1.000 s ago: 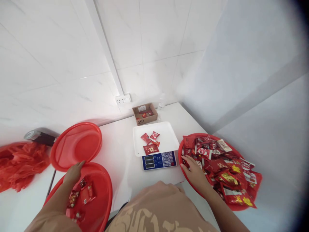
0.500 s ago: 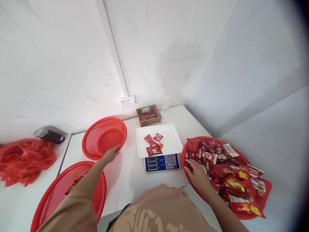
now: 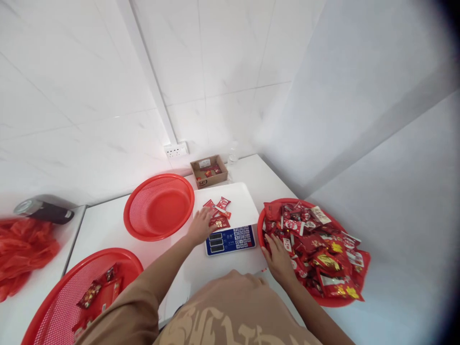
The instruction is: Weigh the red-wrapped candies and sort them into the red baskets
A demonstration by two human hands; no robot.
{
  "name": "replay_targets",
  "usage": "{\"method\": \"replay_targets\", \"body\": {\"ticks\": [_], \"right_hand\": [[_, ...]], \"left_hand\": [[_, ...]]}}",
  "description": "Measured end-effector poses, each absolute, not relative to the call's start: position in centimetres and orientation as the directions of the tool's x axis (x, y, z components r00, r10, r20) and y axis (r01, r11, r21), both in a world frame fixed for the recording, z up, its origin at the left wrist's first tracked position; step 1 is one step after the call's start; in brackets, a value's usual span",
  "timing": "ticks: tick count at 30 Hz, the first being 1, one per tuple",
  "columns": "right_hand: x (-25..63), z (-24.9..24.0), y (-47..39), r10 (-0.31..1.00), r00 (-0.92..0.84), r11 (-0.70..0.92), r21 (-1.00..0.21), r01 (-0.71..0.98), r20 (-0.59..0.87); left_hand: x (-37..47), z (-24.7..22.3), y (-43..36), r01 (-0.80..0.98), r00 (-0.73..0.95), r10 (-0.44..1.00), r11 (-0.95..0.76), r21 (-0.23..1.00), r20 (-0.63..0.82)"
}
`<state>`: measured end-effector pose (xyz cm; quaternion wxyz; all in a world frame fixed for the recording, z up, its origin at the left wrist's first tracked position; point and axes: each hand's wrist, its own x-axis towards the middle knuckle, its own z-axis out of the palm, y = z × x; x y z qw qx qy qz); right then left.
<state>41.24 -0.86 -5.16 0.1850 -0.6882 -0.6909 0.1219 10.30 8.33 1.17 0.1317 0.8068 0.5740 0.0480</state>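
Note:
Over the left edge of the white scale tray (image 3: 241, 201) is my left hand (image 3: 201, 225), fingers spread at the small pile of red candy packets (image 3: 220, 221); whether it touches them is hard to tell. The scale's blue keypad panel (image 3: 230, 239) faces me below the tray. My right hand (image 3: 278, 258) lies with fingers apart on the left rim of a red basket (image 3: 339, 225) heaped with red and gold packets (image 3: 316, 244). It appears to hold nothing.
An empty red basket (image 3: 158, 207) stands left of the scale. Another red basket (image 3: 122, 256), nearer, holds several packets. Behind the scale is a cardboard box (image 3: 212, 179) with packets. Far left are a dark flask (image 3: 45, 212) and red plastic bags (image 3: 28, 254).
My left hand has left the rim of the back red basket and moved right to the scale tray. That basket has shifted toward the scale. My right hand stays at the full basket. The view has turned.

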Motion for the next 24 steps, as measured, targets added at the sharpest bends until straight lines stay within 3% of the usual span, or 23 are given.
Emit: {"method": "replay_targets", "body": {"ticks": [2, 5, 9, 12, 16, 18, 21, 24], "right_hand": [[40.6, -5.3, -1.2, 0.998, -0.005, 0.036, -0.441, 0.897, 0.07], [40.1, -5.5, -1.6, 0.998, -0.014, 0.04, -0.463, 0.885, 0.06], [40.0, -5.5, -1.6, 0.998, -0.015, 0.042, -0.494, 0.868, 0.057], [40.0, -5.2, -1.5, 0.999, -0.015, 0.033, -0.514, 0.857, 0.039], [39.8, -4.7, -1.4, 0.999, -0.026, 0.038, -0.539, 0.841, 0.031], [39.8, -4.6, -1.4, 0.999, -0.025, 0.033, -0.547, 0.836, 0.021], [39.8, -4.4, -1.3, 1.0, -0.013, 0.008, -0.557, 0.831, -0.006], [39.8, -4.3, -1.3, 1.0, -0.006, -0.005, -0.572, 0.82, -0.017]], "left_hand": [[12.2, 0.8, 8.1, 0.864, 0.471, 0.872, -0.425, 0.272, -0.134], [13.4, 0.3, 7.8, 0.844, 0.523, 0.835, -0.479, 0.24, -0.172], [12.0, 1.1, 7.5, 0.828, 0.539, 0.837, -0.505, 0.245, -0.097], [9.5, 2.5, 7.6, 0.902, 0.37, 0.928, -0.368, 0.225, 0.035], [6.1, 3.7, 8.1, 0.987, -0.05, 0.989, 0.028, 0.161, 0.136], [5.0, 3.6, 8.4, 0.973, -0.168, 0.985, 0.16, 0.168, 0.038], [4.3, 2.8, 8.5, 0.944, -0.189, 0.963, 0.232, 0.234, -0.191], [4.3, 2.3, 8.3, 0.935, -0.173, 0.953, 0.238, 0.262, -0.249]]}}
